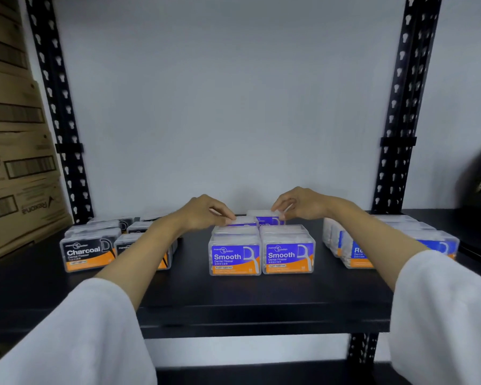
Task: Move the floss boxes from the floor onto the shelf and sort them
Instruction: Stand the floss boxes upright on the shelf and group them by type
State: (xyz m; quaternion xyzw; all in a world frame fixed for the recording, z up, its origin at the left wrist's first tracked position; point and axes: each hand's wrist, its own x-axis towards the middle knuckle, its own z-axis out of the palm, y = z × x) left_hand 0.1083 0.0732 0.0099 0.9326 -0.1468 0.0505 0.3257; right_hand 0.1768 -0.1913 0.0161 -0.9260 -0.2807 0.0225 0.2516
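Three box groups line the black shelf [233, 309] (white wall behind); each hand [203, 213] [303, 205] pinches a rear Smooth box [264, 218].

A stockroom of a shop.
Black metal shelf [233, 309] with slotted posts [397, 107], stacked cardboard cartons [14, 162] beside it, many identical floss boxes [235, 258] in rows.

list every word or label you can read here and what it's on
"Charcoal", "Dental Flosser": black floss box, shelf left.
"Smooth", "Dental Flosser": two purple floss boxes, centre front.
"Ro": blue floss box, right; the rest hidden by an arm.
"Rexona", upside down: cardboard carton, left.
Small brand line above each name and orange-band print: too blurred.
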